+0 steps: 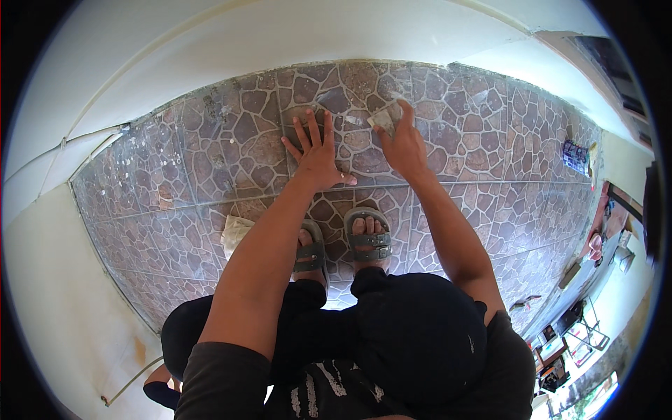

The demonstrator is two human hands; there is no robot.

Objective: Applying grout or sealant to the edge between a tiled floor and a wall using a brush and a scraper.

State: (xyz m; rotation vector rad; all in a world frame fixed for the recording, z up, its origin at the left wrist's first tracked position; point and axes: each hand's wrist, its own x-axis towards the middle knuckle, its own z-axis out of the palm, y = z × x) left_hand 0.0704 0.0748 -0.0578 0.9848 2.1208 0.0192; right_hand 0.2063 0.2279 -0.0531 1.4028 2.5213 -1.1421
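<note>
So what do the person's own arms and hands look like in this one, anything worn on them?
Both forearms are bare from the elbow down, with no gloves, watch, rings or bands visible on the left hand or the right hand. Short dark grey sleeves cover the upper arms.

We see the left hand (316, 155) spread flat on the stone-pattern tiles (196, 182), fingers splayed. The right hand (402, 143) presses a pale wad (384, 119) against the floor just beside it. Grey sandals (369, 236) stand below; a crumpled paper (235, 232) lies left.
</note>
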